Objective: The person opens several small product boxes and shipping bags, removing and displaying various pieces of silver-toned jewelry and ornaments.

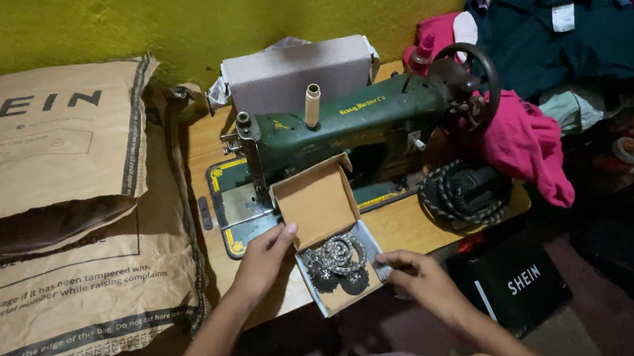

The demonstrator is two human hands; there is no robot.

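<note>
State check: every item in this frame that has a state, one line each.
small cardboard box: open, lid flap up, on the table edge
silver chain: coiled inside the box
left hand: fingers on the box's left edge
right hand: fingertips at the box's right side
sewing machine: upright, spool pin bare
brown paper bags: stacked, bulging
pink cloth: draped beside the handwheel

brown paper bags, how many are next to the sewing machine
2. One brown paper bag leans against the yellow wall at left; the second bag lies under and in front of it, beside the wooden table. More may be hidden beneath.
</note>
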